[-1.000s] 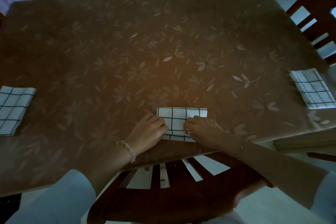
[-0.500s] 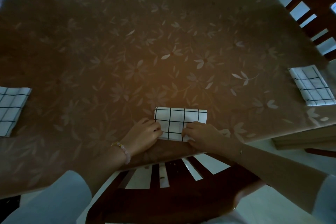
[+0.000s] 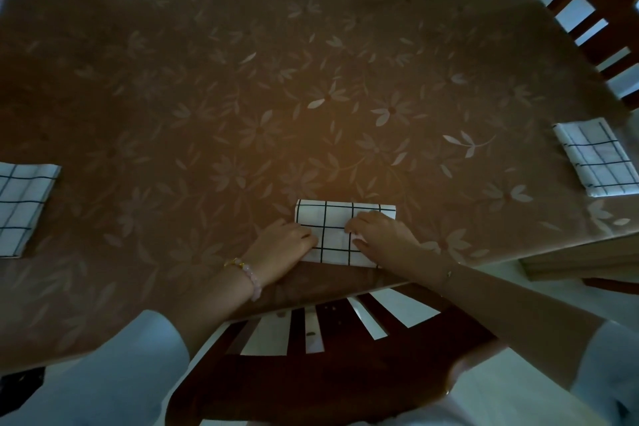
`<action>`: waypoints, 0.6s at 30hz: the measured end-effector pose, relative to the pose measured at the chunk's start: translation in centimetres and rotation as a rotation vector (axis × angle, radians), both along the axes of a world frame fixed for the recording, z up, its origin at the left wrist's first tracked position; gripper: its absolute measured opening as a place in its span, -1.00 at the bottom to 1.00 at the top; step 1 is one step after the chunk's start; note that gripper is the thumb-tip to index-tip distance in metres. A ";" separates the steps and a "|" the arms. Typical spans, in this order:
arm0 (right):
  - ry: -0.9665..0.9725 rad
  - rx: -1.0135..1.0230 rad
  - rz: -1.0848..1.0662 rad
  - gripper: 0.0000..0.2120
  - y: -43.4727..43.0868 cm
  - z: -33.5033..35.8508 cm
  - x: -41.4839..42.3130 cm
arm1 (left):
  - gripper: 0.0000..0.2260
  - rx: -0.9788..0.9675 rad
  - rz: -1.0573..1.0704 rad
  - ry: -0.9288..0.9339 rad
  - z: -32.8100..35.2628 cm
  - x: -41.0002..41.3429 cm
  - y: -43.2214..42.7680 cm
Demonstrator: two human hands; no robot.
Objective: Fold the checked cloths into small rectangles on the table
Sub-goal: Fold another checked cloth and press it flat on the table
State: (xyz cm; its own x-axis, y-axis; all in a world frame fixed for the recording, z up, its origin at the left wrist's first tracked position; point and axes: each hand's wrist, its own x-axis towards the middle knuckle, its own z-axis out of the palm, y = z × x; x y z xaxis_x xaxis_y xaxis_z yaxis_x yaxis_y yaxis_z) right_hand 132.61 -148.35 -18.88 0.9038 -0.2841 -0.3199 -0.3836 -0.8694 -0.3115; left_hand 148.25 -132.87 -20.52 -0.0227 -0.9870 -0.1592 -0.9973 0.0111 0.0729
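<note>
Three cloths lie on the table (image 3: 311,62): left cloth (image 3: 20,204) and right cloth (image 3: 594,156) folded, set aside at its ends, and the middle cloth (image 3: 340,232) at the near edge, right hand (image 3: 383,235) pinching its layers and left hand (image 3: 283,245) with bent fingers (image 3: 306,238) on its end (pinching or pressing, I cannot tell), likely steadying the fold.

Dim, underexposed wide-angle view: a warm glow on the middle of the table (image 3: 311,86), dark corners, bowed edges, slight blur at right.

Left hand (image 3: 283,245), right hand (image 3: 383,235) hold folded checked cloth (image 3: 332,218) near table (image 3: 311,79) edge.
</note>
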 end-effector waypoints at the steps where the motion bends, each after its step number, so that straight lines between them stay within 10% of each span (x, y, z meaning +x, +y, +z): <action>1: 0.012 -0.009 -0.007 -0.72 0.0 -0.1 0.0 | -0.79 0.024 0.015 0.009 0.1 -0.1 -0.3; 11: -0.002 -0.078 0.026 -0.63 0.5 -0.4 -0.8 | -0.85 -0.126 0.022 0.044 0.1 -1.1 -1.3; 18: 0.024 -0.047 0.014 -0.62 0.3 -0.3 -0.7 | -0.89 -0.177 1.147 0.873 1.7 1.6 -2.7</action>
